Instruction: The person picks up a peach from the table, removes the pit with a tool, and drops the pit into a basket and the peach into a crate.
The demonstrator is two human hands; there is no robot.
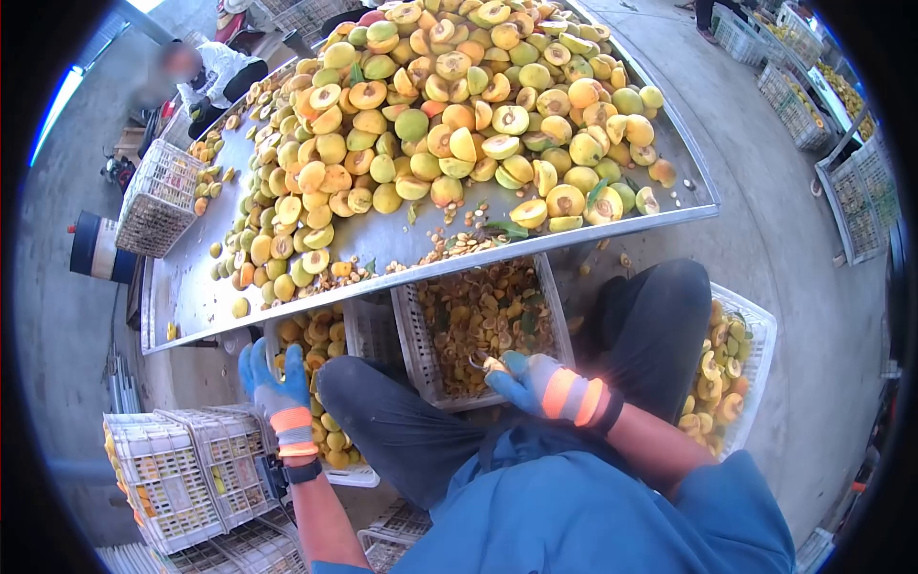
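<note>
My left hand [276,383], in a blue glove with an orange cuff, is raised with its fingers apart over the edge of a crate of yellow fruit halves [335,442]. In my right hand [521,383], gloved the same way, the fingers are closed round a small tool [491,365] with a curved metal tip. That hand is above the front right part of a white crate [409,335] holding pits and scraps [486,320]. Beyond both hands, a large heap of whole and halved fruit [430,115] lies on a metal table [182,297].
A crate of fruit halves [722,383] stands to the right of my legs. Stacked white crates [191,469] are at the lower left. Another crate [161,199] rests at the table's left edge, near a seated person [222,72]. More crates [861,201] stand far right.
</note>
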